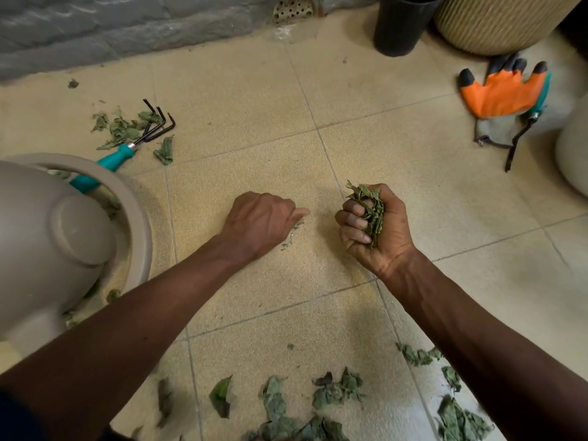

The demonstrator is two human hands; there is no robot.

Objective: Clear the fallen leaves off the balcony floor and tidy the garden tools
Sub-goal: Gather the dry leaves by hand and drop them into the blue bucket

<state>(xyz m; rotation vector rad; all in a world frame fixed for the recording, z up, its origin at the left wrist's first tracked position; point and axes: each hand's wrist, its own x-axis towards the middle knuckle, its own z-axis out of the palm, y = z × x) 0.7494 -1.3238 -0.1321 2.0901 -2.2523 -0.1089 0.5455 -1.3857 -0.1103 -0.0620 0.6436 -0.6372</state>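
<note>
On the beige tiled floor (pixel 241 100), a grey stone wall (pixel 95 30) runs along the far edge with a perforated drain cover (pixel 294 7) set at its foot. A black pot (pixel 401 23) and a ribbed planter (pixel 496 20) stand side by side in the far right corner. Just in front of them an orange and grey glove (pixel 502 90) lies flat across a teal-handled tool (pixel 518 138), whose dark shaft sticks out towards the person. A pale pot (pixel 574 154) shows at the right edge. At the left, a large beige pot (pixel 47 224) sits in a round saucer (pixel 140 218). Beyond it lies a hand rake (pixel 121 152), its teal handle partly hidden by the saucer rim and its black tines resting among a small scatter of leaves (pixel 121 128). More loose leaves (pixel 286 405) are strewn across the near tiles, between and beside the person's forearms. The right hand (pixel 375 224) is turned palm up above the floor, its fingers curled tight round a wad of leaves (pixel 372 208) that pokes out past the fist. The left hand (pixel 261 221), well apart from it, rests knuckles up on the tile with fingers tucked under, over a few leaf scraps (pixel 294 229). Whether it has pinched any of them cannot be told.
</note>
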